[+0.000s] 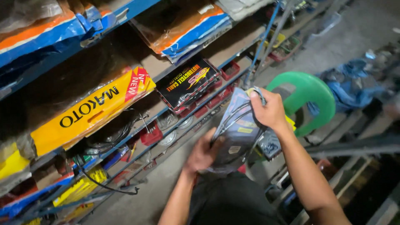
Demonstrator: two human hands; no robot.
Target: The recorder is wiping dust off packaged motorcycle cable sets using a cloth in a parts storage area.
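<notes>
Both hands hold one clear bag of coiled cable in front of the body, at centre of the view, over the floor between the shelf and the stool.

The right hand is closed on the bag's upper end, fingers wrapped over the top edge and over the cable loop that shows there. The left hand is closed on the lower left edge of the bag, thumb on the front face. The bag is tilted, its top to the right and far, its bottom near the body. A yellow label and a smaller grey one show on its face.

The shelf runs along the left, blue-framed, with several levels. A yellow pack lies on the middle level at left. A black pack lies to its right, just beside the bag's far left corner but apart from it. Blue and orange packs lie on the upper level. Red trays sit under the black pack. A loose black cable hangs from the lower level at near left.

The green stool stands right of the right hand. A blue cloth lies at far right.
</notes>
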